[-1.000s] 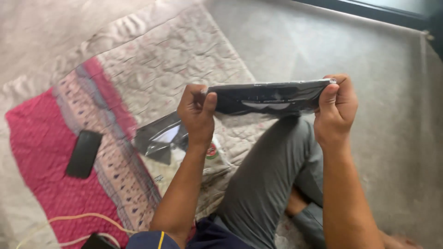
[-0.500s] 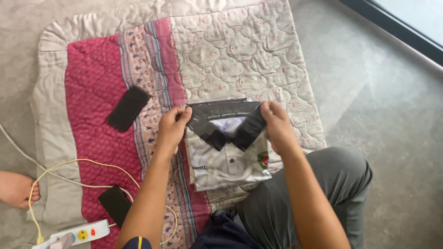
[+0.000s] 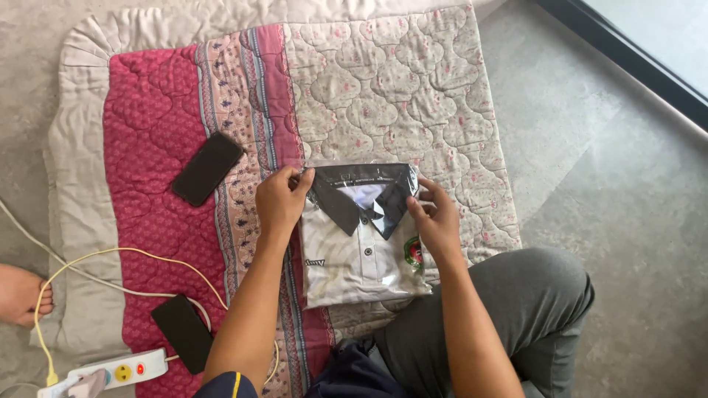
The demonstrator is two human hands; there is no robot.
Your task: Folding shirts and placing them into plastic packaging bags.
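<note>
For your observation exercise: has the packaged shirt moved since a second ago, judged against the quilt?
Yes. The packaged shirt was held up edge-on above the lap; now it lies flat on the quilt, left hand and right hand at its collar end.
</note>
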